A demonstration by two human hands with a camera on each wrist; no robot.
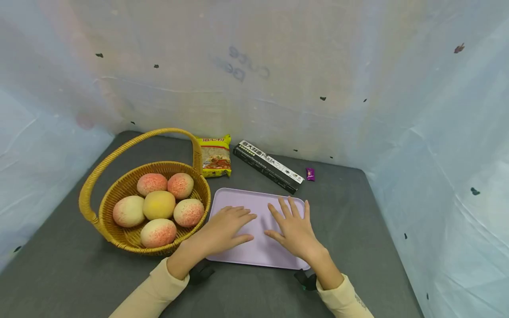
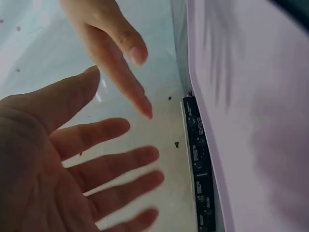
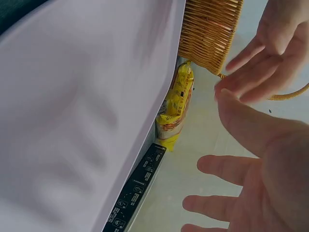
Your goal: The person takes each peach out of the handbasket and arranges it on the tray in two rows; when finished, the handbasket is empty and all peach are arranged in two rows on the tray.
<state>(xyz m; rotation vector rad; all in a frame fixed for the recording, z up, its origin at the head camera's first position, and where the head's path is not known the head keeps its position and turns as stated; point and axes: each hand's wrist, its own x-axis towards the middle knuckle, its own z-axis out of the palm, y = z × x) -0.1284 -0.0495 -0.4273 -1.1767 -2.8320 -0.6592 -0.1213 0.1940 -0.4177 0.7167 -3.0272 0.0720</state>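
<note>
1. Neither grip has hold of anything: the left hand (image 1: 226, 229) and the right hand (image 1: 293, 227) both have their fingers straight and spread, palms down over the lilac tray (image 1: 242, 201). The wrist views show a gap between palms and tray surface, so the hands seem to hover just above it rather than press on it, though the head view alone cannot settle that.
2. The tray lies flat on the dark grey bench (image 1: 358, 229), directly under both hands, its long axis running left to right across the person. The left hand is over its left half, the right hand over its right half; neither is plainly nearer.
3. Just left of the tray stands a wicker basket (image 1: 119, 234) with a tall handle, its rim close to or touching the tray's left edge. It holds six peaches (image 1: 159, 205).
4. Beyond the tray's far edge lie a yellow noodle packet (image 1: 215, 155) and a black pasta box (image 1: 268, 167), the box set at a slant.
5. Farther right, a small purple sweet wrapper (image 1: 310, 174) lies near the box's end.
</note>
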